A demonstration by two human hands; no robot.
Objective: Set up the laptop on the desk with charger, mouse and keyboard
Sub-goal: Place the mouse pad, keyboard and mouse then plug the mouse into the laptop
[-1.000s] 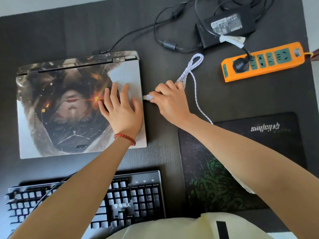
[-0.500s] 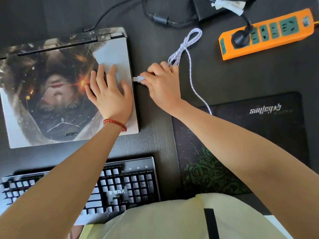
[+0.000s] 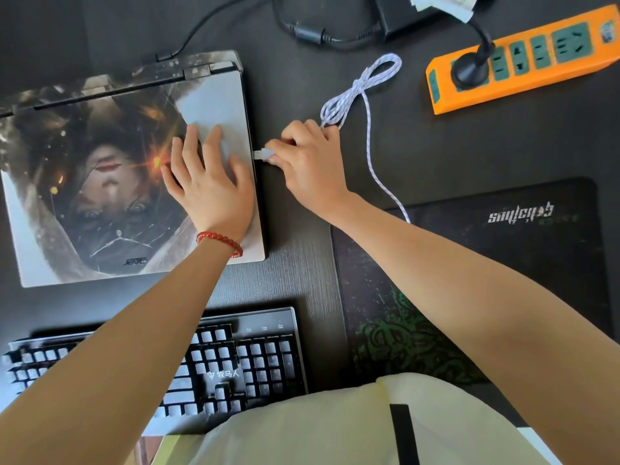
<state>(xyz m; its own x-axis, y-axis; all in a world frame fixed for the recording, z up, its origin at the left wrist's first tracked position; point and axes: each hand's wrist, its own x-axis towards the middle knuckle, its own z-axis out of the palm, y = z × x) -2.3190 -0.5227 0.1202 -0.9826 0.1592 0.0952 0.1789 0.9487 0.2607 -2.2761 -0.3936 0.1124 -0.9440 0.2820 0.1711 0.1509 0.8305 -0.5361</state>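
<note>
**Plugging a cord into my laptop**

Holding the white plug [image 3: 261,154] in my right hand [image 3: 310,162], I pinch it with my thumb and fingers right at the right side of the closed laptop [image 3: 110,182]. I cannot tell if the plug is all the way in. My left hand [image 3: 208,186] lies flat on the lid with its fingers spread, near the lid's right edge. A red bead bracelet [image 3: 219,241] is on that wrist.

The laptop sits by the left edge of the desk [image 3: 295,263]. The white cord [image 3: 364,95] loops behind my right hand and runs toward the mouse pad [image 3: 503,263] by the right edge. The keyboard [image 3: 255,364] lies along the near edge, under my left arm. The orange power strip [image 3: 523,58] is in the far right corner with a black plug [image 3: 469,68] in it. The black charger [image 3: 399,15] is at the far edge.
</note>
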